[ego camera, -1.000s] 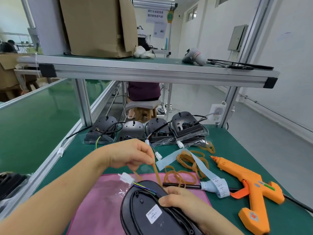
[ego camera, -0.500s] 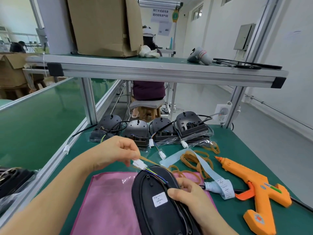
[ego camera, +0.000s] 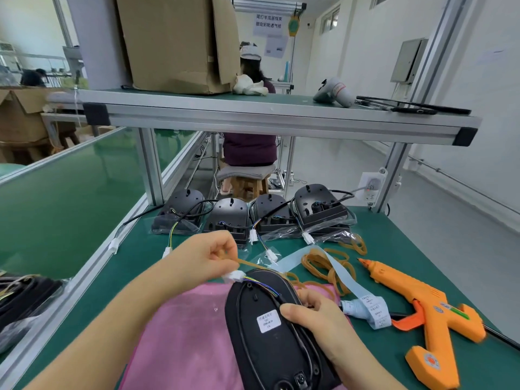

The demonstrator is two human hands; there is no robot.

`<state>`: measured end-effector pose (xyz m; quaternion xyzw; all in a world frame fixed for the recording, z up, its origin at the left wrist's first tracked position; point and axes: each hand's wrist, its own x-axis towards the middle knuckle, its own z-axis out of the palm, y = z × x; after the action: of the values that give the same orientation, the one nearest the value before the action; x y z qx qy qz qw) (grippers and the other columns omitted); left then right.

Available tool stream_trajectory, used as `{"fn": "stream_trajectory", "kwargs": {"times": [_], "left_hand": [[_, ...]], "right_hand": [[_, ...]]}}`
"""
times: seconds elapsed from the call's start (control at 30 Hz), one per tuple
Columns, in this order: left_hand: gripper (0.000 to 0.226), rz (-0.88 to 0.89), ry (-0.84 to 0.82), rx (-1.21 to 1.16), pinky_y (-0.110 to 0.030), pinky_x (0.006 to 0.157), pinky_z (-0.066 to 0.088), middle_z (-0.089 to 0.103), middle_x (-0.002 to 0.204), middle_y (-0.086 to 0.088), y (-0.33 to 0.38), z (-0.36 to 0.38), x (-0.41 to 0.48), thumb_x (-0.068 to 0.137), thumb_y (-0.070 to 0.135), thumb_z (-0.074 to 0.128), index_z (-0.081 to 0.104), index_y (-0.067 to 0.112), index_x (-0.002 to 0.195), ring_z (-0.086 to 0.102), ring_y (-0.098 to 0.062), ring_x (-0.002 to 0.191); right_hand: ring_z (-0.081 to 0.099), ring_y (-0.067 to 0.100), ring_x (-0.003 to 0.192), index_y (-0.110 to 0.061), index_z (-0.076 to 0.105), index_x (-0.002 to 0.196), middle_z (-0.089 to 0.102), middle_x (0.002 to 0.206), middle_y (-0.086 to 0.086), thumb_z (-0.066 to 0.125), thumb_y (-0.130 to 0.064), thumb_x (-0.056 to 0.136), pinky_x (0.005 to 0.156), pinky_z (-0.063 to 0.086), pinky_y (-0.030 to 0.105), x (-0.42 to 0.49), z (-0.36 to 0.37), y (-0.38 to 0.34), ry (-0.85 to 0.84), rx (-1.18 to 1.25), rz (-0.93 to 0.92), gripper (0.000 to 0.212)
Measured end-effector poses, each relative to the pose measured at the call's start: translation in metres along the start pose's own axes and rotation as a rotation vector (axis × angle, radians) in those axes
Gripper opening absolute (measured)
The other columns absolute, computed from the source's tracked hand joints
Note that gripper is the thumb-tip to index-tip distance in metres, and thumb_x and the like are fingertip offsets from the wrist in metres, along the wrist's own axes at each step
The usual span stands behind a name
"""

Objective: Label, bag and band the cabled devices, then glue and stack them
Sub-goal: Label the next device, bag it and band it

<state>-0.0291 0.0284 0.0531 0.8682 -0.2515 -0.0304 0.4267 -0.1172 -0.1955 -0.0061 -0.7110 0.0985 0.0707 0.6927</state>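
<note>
A black oval device (ego camera: 270, 342) with a white label (ego camera: 268, 321) lies over a pink bag (ego camera: 180, 339). My right hand (ego camera: 318, 325) grips its right edge, thumb on top beside the label. My left hand (ego camera: 208, 256) pinches a tan rubber band (ego camera: 250, 264) stretched across the device's far end, next to its white connector (ego camera: 234, 276) and coloured wires. Loose rubber bands (ego camera: 323, 263) and a strip of labels (ego camera: 365, 305) lie to the right. An orange glue gun (ego camera: 425, 313) rests at the far right.
Several bagged black devices (ego camera: 253, 218) with cables stand in a row at the back of the green table (ego camera: 422, 249). An aluminium shelf (ego camera: 253, 114) overhead carries a cardboard box (ego camera: 177, 43). A person sits on a stool beyond it. More black parts (ego camera: 19, 294) lie at the left.
My left hand has drawn the rubber band over the device's far end by the connector. The device has come up slightly in my right hand.
</note>
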Motion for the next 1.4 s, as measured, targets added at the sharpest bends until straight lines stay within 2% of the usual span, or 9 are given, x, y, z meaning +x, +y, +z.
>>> {"fn": "stream_trajectory", "kwargs": {"times": [0.1, 0.17, 0.33, 0.57, 0.77, 0.87, 0.97, 1.17, 1.4], "left_hand": [[0.012, 0.323, 0.365, 0.441, -0.022, 0.049, 0.039, 0.053, 0.057, 0.006, 0.004, 0.028, -0.013, 0.091, 0.031, 0.058, 0.053, 0.027, 0.081, 0.047, -0.010, 0.050], [0.026, 0.461, 0.548, 0.557, -0.027, 0.043, 0.044, 0.056, 0.054, 0.005, -0.003, 0.042, -0.020, 0.098, 0.042, 0.043, 0.052, 0.025, 0.081, 0.054, -0.014, 0.049], [0.037, 0.291, 0.740, 0.329, -0.031, 0.046, 0.039, 0.051, 0.049, 0.004, -0.019, 0.057, -0.028, 0.096, 0.059, 0.036, 0.040, 0.026, 0.080, 0.048, -0.014, 0.043], [0.028, 0.095, 0.687, 0.188, -0.034, 0.046, 0.043, 0.046, 0.049, 0.011, -0.016, 0.083, -0.052, 0.088, 0.050, 0.041, 0.040, 0.024, 0.078, 0.047, -0.020, 0.047], [0.038, 0.424, 0.671, 0.583, -0.029, 0.045, 0.037, 0.045, 0.051, 0.005, 0.003, 0.089, -0.062, 0.093, 0.034, 0.050, 0.057, 0.017, 0.060, 0.039, -0.017, 0.048], [0.031, 0.499, 0.625, 0.688, -0.032, 0.067, 0.038, 0.043, 0.053, 0.006, 0.014, 0.081, -0.055, 0.087, 0.029, 0.056, 0.053, 0.020, 0.057, 0.035, -0.019, 0.054], [0.027, 0.368, 0.500, 0.648, -0.031, 0.073, 0.034, 0.041, 0.057, 0.009, 0.028, 0.075, -0.044, 0.081, 0.037, 0.054, 0.050, 0.023, 0.058, 0.037, -0.014, 0.065], [0.007, 0.072, 0.224, 0.487, -0.025, 0.079, 0.029, 0.048, 0.076, 0.015, 0.039, 0.071, -0.019, 0.080, 0.031, 0.056, 0.050, 0.036, 0.081, 0.044, -0.009, 0.087], [0.013, 0.476, 0.154, 0.350, -0.033, 0.062, 0.042, 0.045, 0.067, 0.003, 0.061, 0.074, -0.034, 0.075, 0.015, 0.058, 0.065, 0.026, 0.077, 0.043, -0.013, 0.073]], "right_hand": [[0.069, 0.025, 0.073, -0.002, 0.066, 0.092, 0.072, 0.088, 0.015, 0.075, -0.025, 0.057, 0.063, 0.054, 0.031, 0.003, 0.002, -0.003, 0.040, 0.053, -0.009, 0.044], [0.066, 0.024, 0.069, 0.000, 0.065, 0.093, 0.070, 0.085, 0.016, 0.078, -0.019, 0.061, 0.060, 0.051, 0.029, 0.001, 0.005, -0.003, 0.035, 0.122, -0.009, 0.040], [0.064, 0.028, 0.068, 0.000, 0.066, 0.092, 0.070, 0.082, 0.020, 0.080, -0.013, 0.055, 0.061, 0.052, 0.032, -0.004, 0.007, 0.000, 0.034, 0.259, 0.003, 0.042], [0.067, 0.028, 0.066, 0.002, 0.064, 0.100, 0.071, 0.086, 0.022, 0.083, -0.011, 0.052, 0.061, 0.054, 0.034, 0.000, 0.008, -0.001, 0.104, 0.307, -0.009, 0.053], [0.064, 0.012, 0.060, -0.005, 0.063, 0.094, 0.067, 0.067, -0.001, 0.072, -0.028, 0.055, 0.055, 0.051, 0.025, 0.007, 0.007, -0.013, 0.168, 0.146, -0.063, 0.047], [0.061, 0.016, 0.079, -0.009, 0.063, 0.096, 0.064, 0.085, 0.002, 0.071, -0.035, 0.055, 0.080, 0.052, 0.037, 0.008, 0.008, -0.014, 0.199, -0.027, -0.107, 0.050], [0.062, 0.016, 0.098, -0.017, 0.061, 0.095, 0.069, 0.099, 0.002, 0.070, -0.039, 0.056, 0.092, 0.048, 0.040, 0.006, 0.012, -0.015, 0.195, -0.123, -0.144, 0.045], [0.056, -0.001, 0.091, -0.031, 0.052, 0.092, 0.064, 0.091, -0.012, 0.066, -0.060, 0.050, 0.077, 0.045, 0.025, 0.002, 0.017, -0.009, 0.209, -0.303, -0.155, 0.053], [0.060, 0.005, 0.076, -0.037, 0.046, 0.090, 0.065, 0.084, -0.010, 0.056, -0.048, 0.049, 0.074, 0.050, 0.036, 0.003, 0.016, -0.008, 0.200, -0.363, -0.138, 0.044]]}}
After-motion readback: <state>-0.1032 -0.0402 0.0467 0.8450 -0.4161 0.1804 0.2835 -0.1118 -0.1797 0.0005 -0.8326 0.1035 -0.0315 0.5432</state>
